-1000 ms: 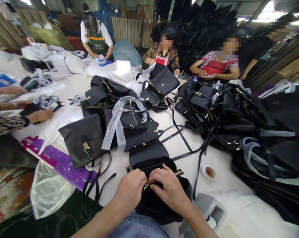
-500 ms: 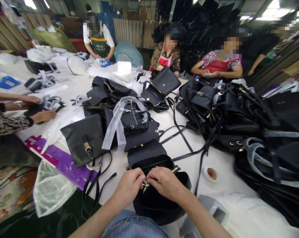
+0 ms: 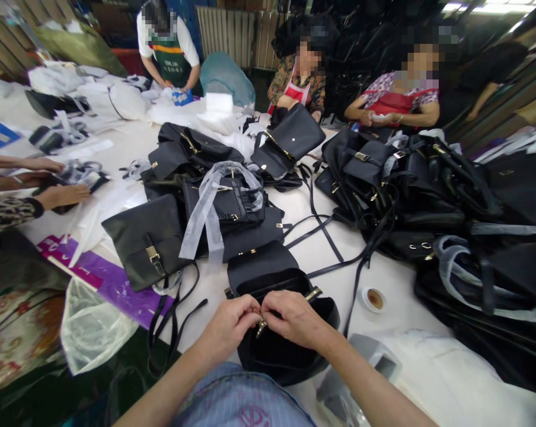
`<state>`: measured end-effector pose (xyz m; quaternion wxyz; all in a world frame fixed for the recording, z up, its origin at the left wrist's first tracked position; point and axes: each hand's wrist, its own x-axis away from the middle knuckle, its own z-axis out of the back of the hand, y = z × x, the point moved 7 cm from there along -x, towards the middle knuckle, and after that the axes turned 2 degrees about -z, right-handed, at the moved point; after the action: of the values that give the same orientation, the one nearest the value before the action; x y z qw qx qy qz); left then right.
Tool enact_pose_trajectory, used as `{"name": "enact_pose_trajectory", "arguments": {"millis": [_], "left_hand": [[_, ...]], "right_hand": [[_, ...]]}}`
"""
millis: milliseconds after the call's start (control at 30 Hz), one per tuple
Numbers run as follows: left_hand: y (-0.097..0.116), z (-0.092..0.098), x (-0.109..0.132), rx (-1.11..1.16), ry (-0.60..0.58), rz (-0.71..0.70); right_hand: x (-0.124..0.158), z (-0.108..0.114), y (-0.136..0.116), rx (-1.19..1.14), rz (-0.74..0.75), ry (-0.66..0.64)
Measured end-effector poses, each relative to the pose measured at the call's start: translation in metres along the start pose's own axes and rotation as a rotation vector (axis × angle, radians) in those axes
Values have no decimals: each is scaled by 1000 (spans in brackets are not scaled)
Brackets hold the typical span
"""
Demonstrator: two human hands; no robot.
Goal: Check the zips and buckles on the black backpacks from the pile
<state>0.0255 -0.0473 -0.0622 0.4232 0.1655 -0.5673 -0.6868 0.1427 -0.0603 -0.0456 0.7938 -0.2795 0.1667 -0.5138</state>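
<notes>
one right hand had curled, pinching the gold metal fitting with the left hand: close work on a black leather-look bag.

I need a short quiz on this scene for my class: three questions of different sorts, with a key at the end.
1. True or false: the left hand and right hand are close together at the same black bag.

2. What colour shows inside the small white dish on the table?
A. Blue
B. Brown
C. Green

3. Fill in the missing word: the bag's flap is folded ____, leaving the bag open.

Key: 1. True. 2. B. 3. Back.
</notes>
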Motion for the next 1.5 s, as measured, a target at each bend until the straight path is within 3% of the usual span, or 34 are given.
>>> {"name": "enact_pose_trajectory", "arguments": {"millis": [100,267,433,533,633,767,933,1033,1133,1267,1400,1500], "left_hand": [[1,2,1,0,-4,43],[9,1,0,-271,-43,32],[24,-6,-3,-538,-132,-312],[30,-6,-4,-643,-153,-482],[30,-5,-7,-606,-127,-547],[18,-1,-12,-379,-52,-449],[26,-12,-13,-359,-206,-543],[30,-16,-11,-434,-228,-595],[22,-13,-10,-377,-168,-553],[1,-3,-9,-347,-21,-387],[-6,-14,-7,-378,10,-199],[-6,-21,-8,-304,110,-92]], "right_hand": [[0,-3,1,-79,-55,-59],[0,-3,-1,-107,-43,-102],[2,-2,-4,-131,82,-129],[-1,3,-2,-169,78,-99],[-5,2,2,-220,26,-108],[-7,-4,11,-304,-17,-168],[-4,-16,24,-406,-67,-271],[-3,-21,23,-435,-60,-314],[-5,-20,22,-451,-68,-297],[-8,-15,24,-455,-97,-218],[-9,-11,25,-425,-100,-153],[-10,-8,21,-385,-64,-131]]}}
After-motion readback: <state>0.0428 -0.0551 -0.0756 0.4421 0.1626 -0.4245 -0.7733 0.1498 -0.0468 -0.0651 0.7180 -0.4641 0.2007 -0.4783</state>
